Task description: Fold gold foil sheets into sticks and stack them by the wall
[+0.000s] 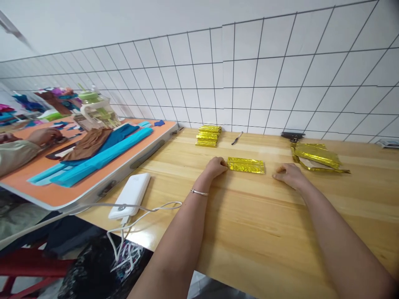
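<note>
A flat gold foil strip (246, 165) lies on the wooden table (249, 216) between my hands. My left hand (216, 167) is at its left end, fingers pressed together on the edge of the strip. To the right of the strip, apart from it, my right hand (288, 175) rests with its fingers bent and thumb near them; nothing can be made out between them. Several folded gold pieces (208, 136) are stacked near the wall. At the right sits a larger gold foil bundle (318, 155) with a pale inner side showing.
A pen (237, 138) and a black clip (293, 135) lie near the tiled wall. At left are a white power bank (130, 196) with cables, and an orange board (75, 193) bearing blue and brown cloth. Another person's hand (45, 136) works at the far left.
</note>
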`<state>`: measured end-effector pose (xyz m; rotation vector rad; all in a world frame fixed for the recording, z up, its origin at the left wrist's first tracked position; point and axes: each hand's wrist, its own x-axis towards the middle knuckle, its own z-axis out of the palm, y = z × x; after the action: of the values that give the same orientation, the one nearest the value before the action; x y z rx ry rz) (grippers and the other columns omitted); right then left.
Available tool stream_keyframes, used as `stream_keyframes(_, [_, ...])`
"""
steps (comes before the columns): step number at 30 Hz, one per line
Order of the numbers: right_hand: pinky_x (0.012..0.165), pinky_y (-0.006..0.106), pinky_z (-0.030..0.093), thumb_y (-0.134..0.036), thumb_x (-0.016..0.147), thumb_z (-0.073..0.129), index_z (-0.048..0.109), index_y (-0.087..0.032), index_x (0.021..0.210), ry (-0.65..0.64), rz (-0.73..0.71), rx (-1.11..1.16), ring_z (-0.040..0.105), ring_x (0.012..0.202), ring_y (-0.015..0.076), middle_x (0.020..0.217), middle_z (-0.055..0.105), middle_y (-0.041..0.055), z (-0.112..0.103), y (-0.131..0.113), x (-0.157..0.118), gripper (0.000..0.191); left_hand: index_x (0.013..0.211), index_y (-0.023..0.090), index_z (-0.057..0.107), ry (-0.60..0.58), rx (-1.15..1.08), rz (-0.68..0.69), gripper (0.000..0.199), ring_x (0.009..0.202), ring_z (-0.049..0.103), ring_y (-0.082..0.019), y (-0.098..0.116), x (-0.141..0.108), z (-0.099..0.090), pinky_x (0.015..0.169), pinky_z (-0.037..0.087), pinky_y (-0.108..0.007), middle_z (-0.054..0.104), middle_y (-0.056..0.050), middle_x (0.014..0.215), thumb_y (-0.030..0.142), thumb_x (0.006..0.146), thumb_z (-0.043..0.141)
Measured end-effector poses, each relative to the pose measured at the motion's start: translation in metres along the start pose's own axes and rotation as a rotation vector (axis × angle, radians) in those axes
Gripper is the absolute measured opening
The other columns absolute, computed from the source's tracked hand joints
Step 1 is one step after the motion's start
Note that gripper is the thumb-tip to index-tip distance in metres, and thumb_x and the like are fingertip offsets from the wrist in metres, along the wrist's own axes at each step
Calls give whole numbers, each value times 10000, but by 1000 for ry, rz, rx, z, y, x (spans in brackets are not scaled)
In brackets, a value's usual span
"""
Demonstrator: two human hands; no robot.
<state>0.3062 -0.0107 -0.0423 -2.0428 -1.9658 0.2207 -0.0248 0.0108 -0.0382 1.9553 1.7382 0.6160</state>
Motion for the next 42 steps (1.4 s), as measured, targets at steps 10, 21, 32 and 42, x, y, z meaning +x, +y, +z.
stream_keyframes(10, [814,303,395,-307,746,557,633,-180,948,50,-54,-9,555,933,219,1002,616,80,-14,-28,-11,251,791,160,638,43,3,28,118,730,587,-143,4,-7,-7,661,456,-225,657,-20,783,163,693,571])
stream_keyframes(21, [882,276,366,-233,887,360,599,-168,981,-14,-434,-13,519,1011,188,1016,611,87,2,-124,-9,265,1085,205,522,130,169,338,277,1033,526,-170,64,-1,14,897,410,-284,564,-67,1109,142,836,422])
stream_keyframes(32, [1080,405,208,-449,908,258,326,-150,1380,-93,-573,-99,235,1332,223,1448,295,97,25,-83,-11,562,1337,236,339,-36,353,537,433,1324,263,-198,43,-5,29,1074,223,-394,356,-56,1410,310,911,348])
stream_keyframes(42, [1082,434,226,-460,889,285,368,-183,1369,-58,-551,-96,235,1333,239,1440,310,85,33,-84,-8,560,1369,253,305,-77,437,528,461,1349,209,-204,46,-2,22,1090,199,-400,311,-36,1438,358,920,303])
